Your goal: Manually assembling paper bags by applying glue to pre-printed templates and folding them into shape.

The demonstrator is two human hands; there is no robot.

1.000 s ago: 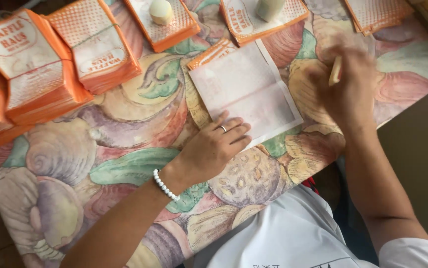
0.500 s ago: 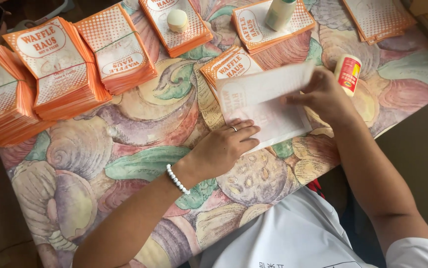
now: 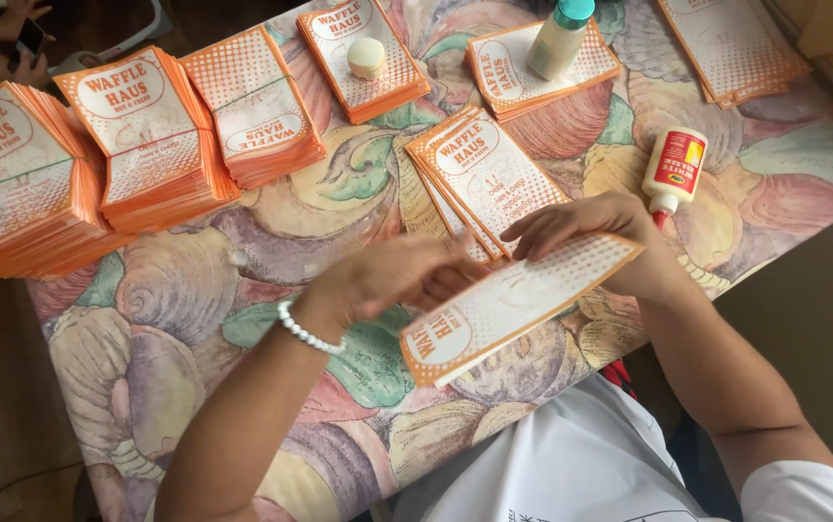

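Both hands meet on one orange-and-white paper sleeve (image 3: 513, 304), held flat and tilted just above the near edge of the worktop (image 3: 272, 242). The right hand (image 3: 586, 227) lies over the sleeve's far end, fingers (image 3: 542, 227) long, nearly straight and close together, pressing down on the paper. The left hand (image 3: 397, 275) comes in from the side with its fingers loosely curled against the sleeve's long edge — whether they pinch it or only touch it I cannot tell, as they blur. A white bead bracelet (image 3: 308, 333) circles that wrist.

The sleeve is thin and rectangular, with a dotted orange border and a white middle. Just behind it a small fan of the same sleeves (image 3: 479, 174) lies on the glossy shell-patterned cloth. A glue bottle (image 3: 673, 169) — white, red label — lies on its side near the right hand. Thick stacks (image 3: 146, 135) of sleeves stand to the left.
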